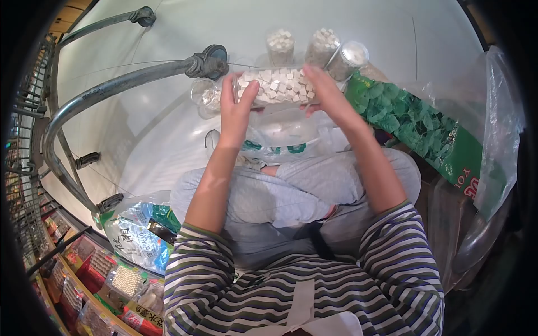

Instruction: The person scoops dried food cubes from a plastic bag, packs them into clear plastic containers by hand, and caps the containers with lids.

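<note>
- Legs in light-grey trousers (pixel 258 196) lay crossed nearest.
- Just beyond, left hand (pixel 235 103) and right hand (pixel 332 98) curved round opposite ends of a clear plastic container of small white cubes (pixel 277 84), probably for balance.
- Its long axis ran left to right; its mouth's direction was unclear.
- Farther, two clear jars topped with white cubes (pixel 280 49) stood upright, likely against spilling.

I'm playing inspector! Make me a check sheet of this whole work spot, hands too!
Surface: pale floor with thin dark lines.
Job's things: clear container of white cubes; three tubs beyond it, another tub at its left.
Clutter: green leaf-print bag at right.
Hands: left hand and right hand hold the container's opposite ends.
Cables: nothing seen.
Surroundings: wheeled metal frame at left; packaged goods, lower left.
</note>
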`<state>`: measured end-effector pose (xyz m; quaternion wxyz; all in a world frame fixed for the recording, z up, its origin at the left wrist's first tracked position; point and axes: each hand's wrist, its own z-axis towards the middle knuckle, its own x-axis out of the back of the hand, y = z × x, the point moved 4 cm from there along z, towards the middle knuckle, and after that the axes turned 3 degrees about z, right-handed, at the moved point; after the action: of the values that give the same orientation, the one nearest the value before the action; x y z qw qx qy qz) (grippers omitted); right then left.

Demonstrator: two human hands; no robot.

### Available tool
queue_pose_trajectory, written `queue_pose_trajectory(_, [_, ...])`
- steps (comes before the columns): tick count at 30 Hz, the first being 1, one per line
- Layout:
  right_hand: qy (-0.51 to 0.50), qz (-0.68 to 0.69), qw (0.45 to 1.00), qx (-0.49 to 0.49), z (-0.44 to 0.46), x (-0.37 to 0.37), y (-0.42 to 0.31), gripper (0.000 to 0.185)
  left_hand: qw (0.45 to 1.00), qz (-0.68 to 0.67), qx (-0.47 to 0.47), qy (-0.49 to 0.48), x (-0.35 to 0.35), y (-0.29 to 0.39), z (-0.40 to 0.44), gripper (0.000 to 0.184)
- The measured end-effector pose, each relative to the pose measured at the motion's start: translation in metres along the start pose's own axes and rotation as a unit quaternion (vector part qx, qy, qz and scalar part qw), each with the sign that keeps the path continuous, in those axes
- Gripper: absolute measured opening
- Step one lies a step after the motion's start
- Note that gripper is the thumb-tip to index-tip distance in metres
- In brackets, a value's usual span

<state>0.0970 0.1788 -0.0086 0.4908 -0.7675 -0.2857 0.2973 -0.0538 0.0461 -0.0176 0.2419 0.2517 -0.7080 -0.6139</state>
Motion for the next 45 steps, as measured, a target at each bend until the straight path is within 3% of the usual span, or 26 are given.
queue_pose_trajectory(1, [0.049, -0.023, 0.995, 0.088, 0.002, 0.001, 0.002, 0.062, 1.0, -0.002, -0.003, 0.001, 0.003, -0.001, -0.002, 0.055])
queue_pose_trajectory(2, [0.031, -0.078, 0.979, 0.186, -0.001, -0.001, 0.002, 0.059, 0.996, -0.067, 0.058, -0.009, 0.007, -0.01, -0.002, 0.053])
queue_pose_trajectory(4, [0.047, -0.105, 0.972, 0.205, 0.01, -0.004, 0.013, 0.056, 0.971, -0.159, 0.175, -0.031, 0.009, -0.017, -0.002, 0.05])
queue_pose_trajectory(6, [0.06, -0.132, 0.964, 0.223, 0.009, -0.005, 0.015, 0.053, 0.976, -0.107, 0.185, -0.027, 0.012, -0.024, 0.002, 0.052])
queue_pose_trajectory(8, [0.061, 0.001, 0.997, 0.047, 0.011, -0.002, 0.019, 0.047, 0.987, 0.001, 0.157, -0.038, 0.017, -0.026, 0.004, 0.054])
queue_pose_trajectory(9, [0.064, 0.005, 0.997, 0.049, 0.01, 0.0, 0.009, 0.047, 0.987, 0.004, 0.155, -0.041, 0.012, -0.024, 0.007, 0.054])
queue_pose_trajectory(11, [0.012, -0.037, 0.999, 0.038, 0.003, 0.001, -0.003, 0.047, 0.996, -0.056, -0.009, 0.068, 0.008, -0.013, 0.002, 0.052])
queue_pose_trajectory(12, [0.007, -0.04, 0.999, 0.03, 0.005, 0.006, 0.004, 0.047, 0.996, 0.037, -0.06, 0.062, 0.009, -0.012, 0.007, 0.049])
queue_pose_trajectory(14, [-0.073, 0.077, 0.987, -0.123, 0.018, 0.013, 0.027, 0.052, 0.998, 0.036, -0.032, 0.048, 0.009, -0.02, 0.006, 0.049])
queue_pose_trajectory(15, [-0.073, 0.075, 0.987, -0.121, 0.012, 0.009, 0.024, 0.052, 0.999, 0.041, -0.012, 0.029, 0.008, -0.021, 0.009, 0.049])
queue_pose_trajectory(17, [0.01, 0.021, 0.997, 0.067, -0.006, -0.004, 0.007, 0.056, 0.999, -0.036, 0.028, 0.024, 0.012, -0.012, 0.008, 0.048])
queue_pose_trajectory(18, [0.023, 0.013, 0.981, 0.193, -0.006, -0.009, 0.004, 0.058, 0.984, -0.103, 0.142, -0.005, 0.012, -0.016, 0.01, 0.047])
queue_pose_trajectory(19, [0.02, 0.012, 0.982, 0.189, -0.002, -0.01, 0.012, 0.058, 0.952, -0.169, 0.254, -0.033, 0.01, -0.024, 0.007, 0.047])
queue_pose_trajectory(21, [0.07, -0.093, 0.971, 0.21, 0.007, -0.009, 0.01, 0.062, 0.958, -0.14, 0.249, -0.019, 0.007, -0.029, 0.006, 0.046])
queue_pose_trajectory(24, [0.056, -0.202, 0.938, 0.277, -0.007, -0.006, -0.007, 0.068, 0.949, -0.173, 0.258, -0.058, 0.007, -0.027, 0.004, 0.049])
queue_pose_trajectory(28, [0.051, -0.071, 0.977, 0.195, 0.009, 0.001, 0.002, 0.079, 0.942, -0.171, 0.268, -0.112, -0.002, -0.029, 0.005, 0.064])
queue_pose_trajectory(31, [0.03, -0.102, 0.969, 0.225, -0.01, -0.011, -0.022, 0.089, 0.903, -0.269, 0.334, -0.035, -0.014, -0.035, -0.008, 0.061])
queue_pose_trajectory(33, [0.05, -0.179, 0.919, 0.348, -0.015, -0.014, -0.04, 0.097, 0.873, -0.299, 0.314, -0.223, -0.029, -0.036, -0.014, 0.061])
queue_pose_trajectory(34, [0.045, -0.242, 0.884, 0.398, -0.018, -0.018, -0.047, 0.098, 0.871, -0.279, 0.349, -0.203, -0.035, -0.037, -0.022, 0.056])
queue_pose_trajectory(37, [-0.03, -0.175, 0.907, 0.381, -0.015, -0.025, -0.037, 0.097, 0.836, -0.323, 0.361, -0.259, -0.039, -0.045, -0.032, 0.055])
queue_pose_trajectory(41, [-0.057, -0.165, 0.923, 0.343, -0.02, -0.036, -0.032, 0.095, 0.859, -0.286, 0.337, -0.258, -0.037, -0.05, -0.029, 0.053])
queue_pose_trajectory(45, [-0.043, -0.171, 0.913, 0.368, -0.022, -0.035, -0.036, 0.094, 0.913, -0.239, 0.27, -0.191, -0.034, -0.033, -0.027, 0.054])
